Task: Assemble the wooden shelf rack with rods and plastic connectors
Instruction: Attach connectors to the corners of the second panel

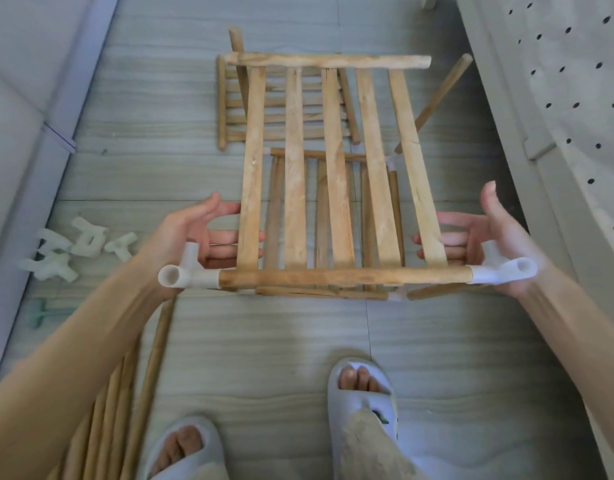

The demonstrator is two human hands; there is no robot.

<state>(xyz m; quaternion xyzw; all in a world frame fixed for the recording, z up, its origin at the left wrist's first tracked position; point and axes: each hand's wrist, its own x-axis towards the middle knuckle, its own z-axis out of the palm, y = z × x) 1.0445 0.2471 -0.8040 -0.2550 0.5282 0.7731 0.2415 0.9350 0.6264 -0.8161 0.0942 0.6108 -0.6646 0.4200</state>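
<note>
A slatted wooden shelf panel [336,174] is lifted level above the floor. Its near rail carries a white plastic connector at the left end [186,273] and another at the right end [503,271]. My left hand [198,237] supports the panel from below at its left edge, fingers straight under the outer slat. On the opposite side my right hand [478,237] does the same, thumb up. Below the panel stands a partly built shelf level [319,216] with upright rods [433,102] in connectors.
Another slatted panel [236,112] lies on the floor behind. Several loose white connectors [73,247] lie at the left, and a bundle of long wooden rods [125,393] at lower left. My slippered feet [361,403] stand below. A perforated grey wall [568,98] borders the right.
</note>
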